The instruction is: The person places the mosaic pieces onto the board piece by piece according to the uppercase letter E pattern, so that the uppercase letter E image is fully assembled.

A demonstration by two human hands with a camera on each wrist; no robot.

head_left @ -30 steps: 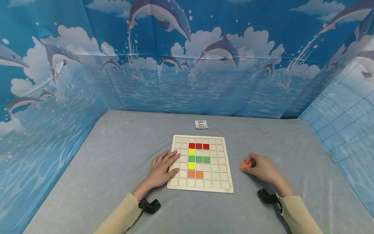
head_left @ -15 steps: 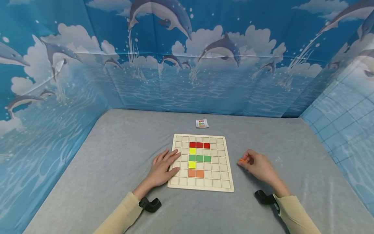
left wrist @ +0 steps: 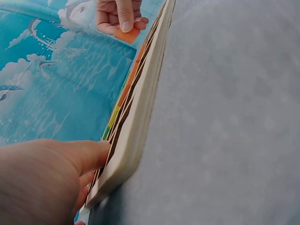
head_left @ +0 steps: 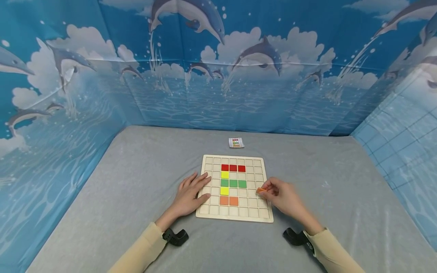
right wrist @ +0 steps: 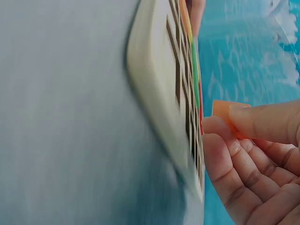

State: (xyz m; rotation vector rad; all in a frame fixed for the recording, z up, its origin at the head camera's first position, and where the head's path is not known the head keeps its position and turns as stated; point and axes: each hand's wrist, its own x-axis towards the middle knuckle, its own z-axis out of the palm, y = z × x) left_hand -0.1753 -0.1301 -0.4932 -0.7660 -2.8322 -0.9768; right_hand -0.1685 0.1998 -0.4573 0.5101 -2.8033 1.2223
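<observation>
A wooden grid board (head_left: 252, 216) lies on the grey table, holding three red tiles (head_left: 233, 168), two yellow tiles (head_left: 224, 174), three green tiles (head_left: 233, 183) and two orange tiles (head_left: 224, 200). My left hand (head_left: 188, 196) rests with straight fingers on the board's left edge. Over the board's right side, my right hand (head_left: 286, 198) pinches another orange tile (head_left: 261, 190) between thumb and fingers. That orange tile (right wrist: 224, 111) shows above the board's surface in the right wrist view, and the left wrist view shows it at the fingertips too.
A small card (head_left: 236, 143) with a printed coloured grid lies behind the board. Grey cloth (head_left: 153, 159) covers the table. A blue dolphin-print curtain (head_left: 218, 98) hangs along the back and sides.
My right hand has moved left with the orange tile, from the table beside the board to over its right columns. The left hand has stayed on the board's left edge.
</observation>
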